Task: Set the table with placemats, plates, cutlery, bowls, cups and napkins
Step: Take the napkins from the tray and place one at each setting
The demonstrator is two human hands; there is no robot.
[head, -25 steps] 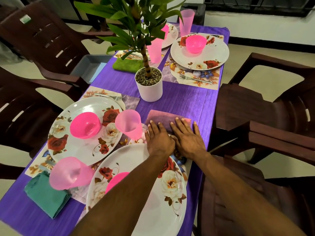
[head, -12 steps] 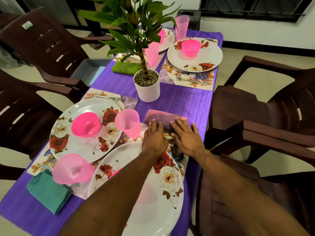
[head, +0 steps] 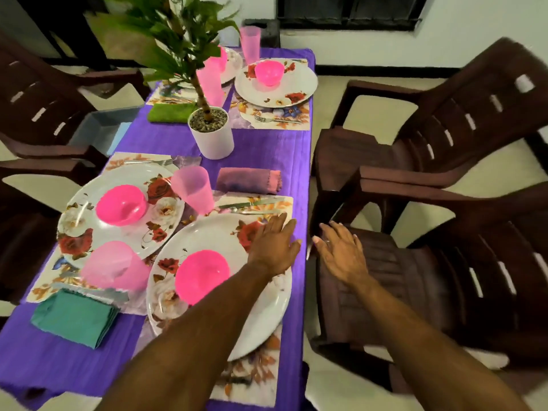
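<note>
Bowl (head: 202, 275) — pink, empty — on floral plate (head: 261, 315), cup (head: 194, 189) beside

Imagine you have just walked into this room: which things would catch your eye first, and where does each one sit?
First the purple tablecloth running the length of the table, with the potted plant standing in its middle. Next the bright pink bowls set on white floral plates, nearest and to the left, with translucent pink cups beside them. Both hands, left hand and right hand, hover open at the table's right edge.

Purple tablecloth (head: 267, 149); pink bowls (head: 202, 275); floral plates (head: 261, 315).
</note>
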